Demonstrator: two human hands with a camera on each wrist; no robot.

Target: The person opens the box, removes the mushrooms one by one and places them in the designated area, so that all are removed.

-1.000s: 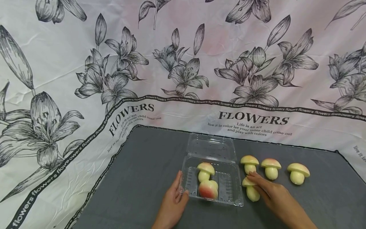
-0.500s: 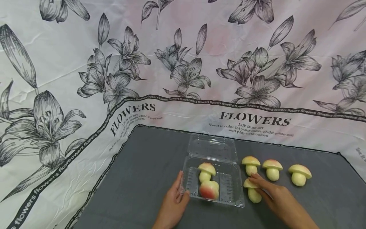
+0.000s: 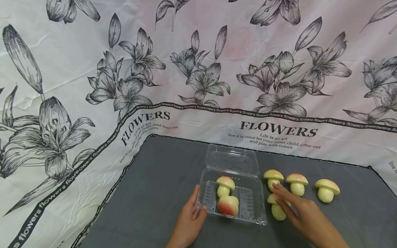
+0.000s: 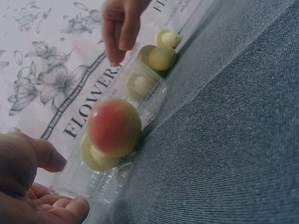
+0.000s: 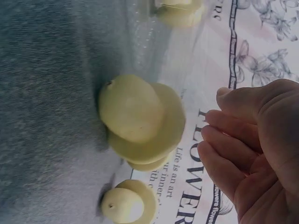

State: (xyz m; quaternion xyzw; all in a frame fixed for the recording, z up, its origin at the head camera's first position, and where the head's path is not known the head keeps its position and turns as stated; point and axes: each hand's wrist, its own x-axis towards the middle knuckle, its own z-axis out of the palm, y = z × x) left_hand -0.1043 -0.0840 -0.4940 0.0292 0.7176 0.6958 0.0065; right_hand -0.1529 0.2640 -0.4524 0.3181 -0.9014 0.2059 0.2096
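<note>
Your left hand (image 3: pixel 190 218) pinches the clear container (image 3: pixel 263 206) by its side; your right hand (image 3: pixel 302 210), fingers loosely apart, hovers above the nearest mushroom-shaped fruit (image 3: pixel 278 214) on the desk (image 3: pixel 152 193), probably firm, slick, bruisable: grip that stem gently.

Gry tbl (image 3: pixel 155 179) has open clr box (image 3: pixel 248 203), 4 mushroom-shaped pcs (image 3: pixel 326 195).
</note>
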